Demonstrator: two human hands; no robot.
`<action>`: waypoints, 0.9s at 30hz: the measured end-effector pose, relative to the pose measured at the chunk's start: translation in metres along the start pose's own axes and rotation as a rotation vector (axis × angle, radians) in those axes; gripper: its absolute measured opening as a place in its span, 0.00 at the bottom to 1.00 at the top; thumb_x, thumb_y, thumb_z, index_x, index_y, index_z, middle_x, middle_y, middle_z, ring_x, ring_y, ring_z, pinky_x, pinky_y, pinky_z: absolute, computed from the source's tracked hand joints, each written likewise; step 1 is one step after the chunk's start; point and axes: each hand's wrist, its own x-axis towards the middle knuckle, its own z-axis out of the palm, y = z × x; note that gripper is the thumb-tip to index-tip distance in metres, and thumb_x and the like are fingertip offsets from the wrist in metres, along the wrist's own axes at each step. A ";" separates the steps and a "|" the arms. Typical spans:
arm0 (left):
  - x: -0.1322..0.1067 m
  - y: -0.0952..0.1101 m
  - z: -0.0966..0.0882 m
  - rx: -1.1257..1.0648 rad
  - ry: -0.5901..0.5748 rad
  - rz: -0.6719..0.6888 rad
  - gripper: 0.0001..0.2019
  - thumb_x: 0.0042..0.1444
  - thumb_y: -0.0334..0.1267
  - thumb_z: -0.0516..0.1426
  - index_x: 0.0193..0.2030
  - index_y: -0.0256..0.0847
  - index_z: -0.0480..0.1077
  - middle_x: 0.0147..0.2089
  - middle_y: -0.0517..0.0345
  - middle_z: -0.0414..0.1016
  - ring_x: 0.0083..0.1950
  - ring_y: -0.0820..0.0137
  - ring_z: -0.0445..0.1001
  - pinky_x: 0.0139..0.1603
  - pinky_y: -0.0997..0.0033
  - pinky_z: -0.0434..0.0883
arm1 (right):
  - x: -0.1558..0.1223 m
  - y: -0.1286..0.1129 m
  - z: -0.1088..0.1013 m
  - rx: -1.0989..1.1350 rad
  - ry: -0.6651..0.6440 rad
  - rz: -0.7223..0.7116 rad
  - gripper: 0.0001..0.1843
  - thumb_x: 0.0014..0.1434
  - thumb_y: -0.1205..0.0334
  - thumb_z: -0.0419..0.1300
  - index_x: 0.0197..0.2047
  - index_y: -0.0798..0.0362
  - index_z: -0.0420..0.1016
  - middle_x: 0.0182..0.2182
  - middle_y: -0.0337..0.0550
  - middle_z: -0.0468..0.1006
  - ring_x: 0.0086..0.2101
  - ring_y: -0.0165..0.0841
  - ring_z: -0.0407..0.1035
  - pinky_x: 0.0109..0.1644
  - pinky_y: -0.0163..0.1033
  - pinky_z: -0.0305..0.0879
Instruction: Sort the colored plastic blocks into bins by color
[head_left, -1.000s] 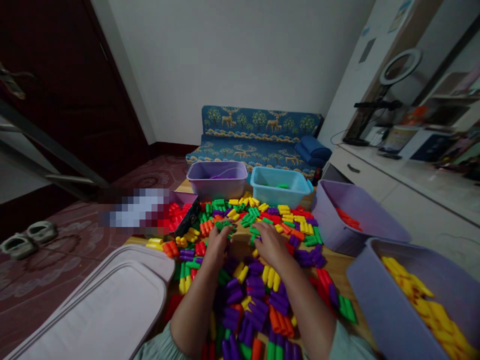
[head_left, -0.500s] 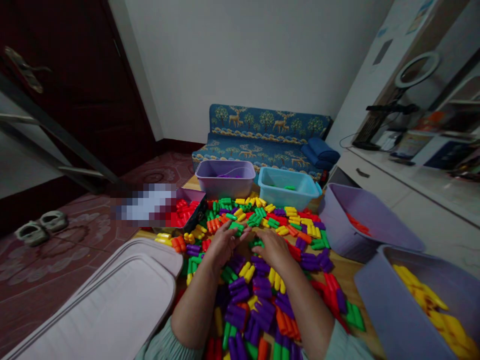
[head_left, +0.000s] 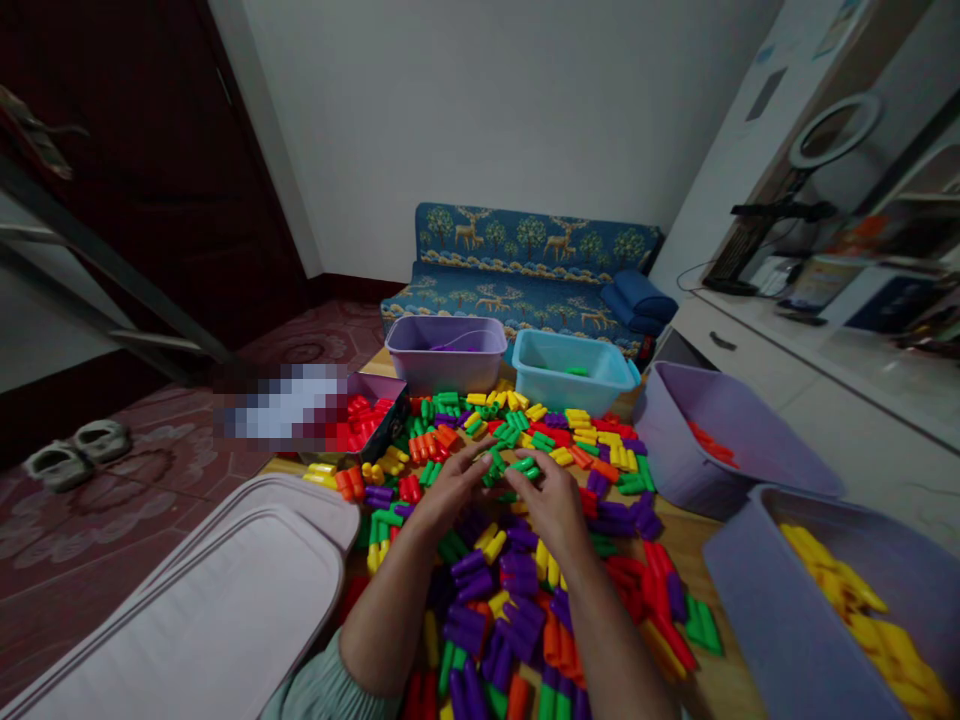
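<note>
My left hand (head_left: 450,492) is closed on a green plastic toy block (head_left: 495,466) above the middle of the pile. Facing it, my right hand (head_left: 556,503) grips another green block (head_left: 526,466) between thumb and fingers. The two blocks are close together; I cannot tell whether they touch. Beneath and around both hands lie loose tube-shaped blocks in purple (head_left: 466,628), yellow, green, orange and red, spread over a wooden table (head_left: 686,535).
Beyond the pile stand a purple bin (head_left: 448,367) and a light blue bin (head_left: 574,392). Two more purple bins, one with orange-red blocks (head_left: 712,446), one with yellow blocks (head_left: 892,640), are on the right. Left are a box of red blocks (head_left: 366,420) and pale lids (head_left: 225,610).
My right hand has risen from the pile with a green block between its fingers. Both hands and their blocks have come closer together.
</note>
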 end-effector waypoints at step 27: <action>0.009 -0.009 -0.001 0.451 0.018 0.264 0.16 0.48 0.43 0.65 0.43 0.38 0.79 0.40 0.50 0.81 0.40 0.62 0.76 0.41 0.69 0.71 | -0.002 0.001 0.006 -0.015 -0.063 0.030 0.20 0.58 0.54 0.53 0.50 0.53 0.74 0.38 0.47 0.80 0.35 0.37 0.75 0.37 0.39 0.71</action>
